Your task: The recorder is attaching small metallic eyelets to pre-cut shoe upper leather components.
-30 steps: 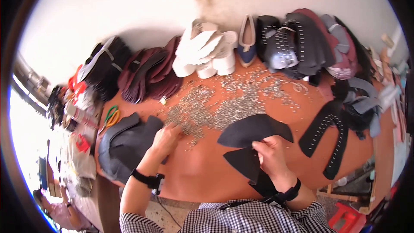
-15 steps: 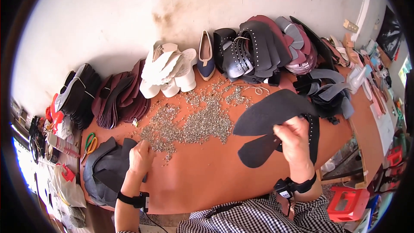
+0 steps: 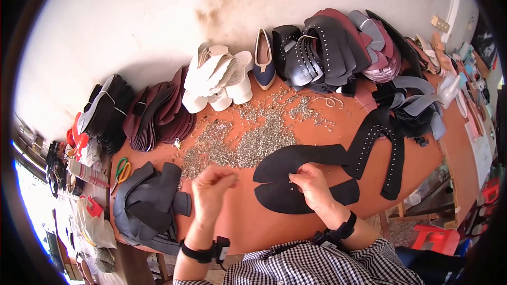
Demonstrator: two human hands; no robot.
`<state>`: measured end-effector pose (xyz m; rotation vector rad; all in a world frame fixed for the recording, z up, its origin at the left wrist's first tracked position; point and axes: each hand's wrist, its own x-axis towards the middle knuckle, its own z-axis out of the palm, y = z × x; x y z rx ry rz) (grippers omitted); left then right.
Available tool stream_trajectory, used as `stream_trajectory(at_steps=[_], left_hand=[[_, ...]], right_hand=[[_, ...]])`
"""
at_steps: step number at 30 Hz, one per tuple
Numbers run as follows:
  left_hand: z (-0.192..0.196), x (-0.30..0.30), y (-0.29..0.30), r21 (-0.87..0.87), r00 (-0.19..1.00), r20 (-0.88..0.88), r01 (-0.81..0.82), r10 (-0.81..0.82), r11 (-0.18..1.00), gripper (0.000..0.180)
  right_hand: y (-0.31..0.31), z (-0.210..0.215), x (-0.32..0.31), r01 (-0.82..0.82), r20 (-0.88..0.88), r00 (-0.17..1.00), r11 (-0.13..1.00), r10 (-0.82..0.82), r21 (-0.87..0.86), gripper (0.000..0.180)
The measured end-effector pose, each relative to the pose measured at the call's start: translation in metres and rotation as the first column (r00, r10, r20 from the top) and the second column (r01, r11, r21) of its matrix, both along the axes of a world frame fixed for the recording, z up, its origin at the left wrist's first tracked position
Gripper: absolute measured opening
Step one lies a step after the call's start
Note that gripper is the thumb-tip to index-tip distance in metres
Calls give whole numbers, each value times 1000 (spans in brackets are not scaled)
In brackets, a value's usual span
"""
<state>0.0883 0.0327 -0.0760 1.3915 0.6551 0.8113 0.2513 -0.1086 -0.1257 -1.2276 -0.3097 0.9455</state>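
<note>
A flat black cut leather shoe piece (image 3: 296, 174) lies on the orange table (image 3: 237, 216) in front of me. My right hand (image 3: 311, 184) rests on its middle, fingertips pinched at a small stud. My left hand (image 3: 211, 184) hovers just left of the piece with fingers pinched together; whether it holds a tiny stud cannot be made out. A wide scatter of small silver metal studs (image 3: 248, 137) lies just beyond both hands.
A studded black leather piece (image 3: 380, 148) lies to the right. A grey leather stack (image 3: 150, 200) and green-handled scissors (image 3: 120, 171) sit left. Along the wall: maroon pieces (image 3: 158, 116), white pieces (image 3: 216, 79), a navy flat shoe (image 3: 263, 58), dark uppers (image 3: 338, 47).
My left hand has left the stud pile and come up toward the black piece. The right hand has pulled the black piece left, nearer to me; the view shifted.
</note>
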Motion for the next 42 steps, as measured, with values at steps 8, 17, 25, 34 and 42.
stream_trajectory(at_steps=[8, 17, 25, 34, 42], left_hand=[[-14, 49, -41, 297, 983, -84, 183, -165, 937, 12], [-34, 63, -30, 349, 979, -92, 201, -181, 915, 16], [-31, 71, -29, 456, 969, -80, 244, -233, 856, 15], [-34, 68, -22, 606, 980, -95, 195, -173, 771, 16], [-35, 66, -22, 448, 974, -98, 226, -204, 865, 13]], right_hand=[[1, -13, -8, 47, 74, 996, 997, -51, 53, 7], [7, -11, -5, 95, -77, 993, 995, -92, 41, 10], [2, 0, -6, 164, -60, 985, 985, -161, 54, 8], [6, -1, -17, 148, 35, 988, 983, -153, 106, 4], [3, 2, -20, 100, 217, 971, 995, -101, 14, 6]])
